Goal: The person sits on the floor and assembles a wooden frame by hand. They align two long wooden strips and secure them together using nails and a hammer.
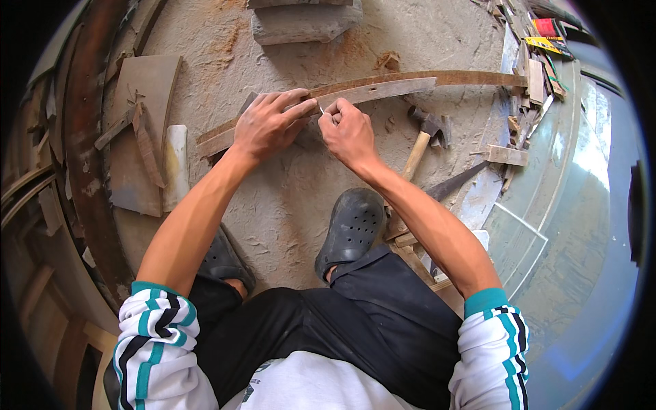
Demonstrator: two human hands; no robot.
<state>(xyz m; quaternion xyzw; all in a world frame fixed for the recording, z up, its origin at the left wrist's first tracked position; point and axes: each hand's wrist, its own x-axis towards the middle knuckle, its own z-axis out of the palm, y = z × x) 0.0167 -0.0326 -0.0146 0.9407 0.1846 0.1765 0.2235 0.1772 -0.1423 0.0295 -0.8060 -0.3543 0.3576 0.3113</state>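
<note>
A long brown wooden strip (465, 78) lies across the floor ahead of me, with a paler, shorter wooden strip (393, 89) along its near side. My left hand (270, 123) is closed over these strips, its fingers bent across the wood and its thumb hidden in part. Close beside it, my right hand (347, 131) pinches a thin, pale, pointed thing (321, 108) at the near edge of the paler strip. Its kind is too small to make out. A hammer (418, 147) with a light wooden handle rests to the right of my right hand.
A handsaw blade (456, 182) lies by my right forearm, near wood scraps (507, 156) and a glass-like sheet (581, 225). Leftward are a flat board (140, 164) and curved wooden frames (41, 198). A grey block (304, 24) stands at the far side.
</note>
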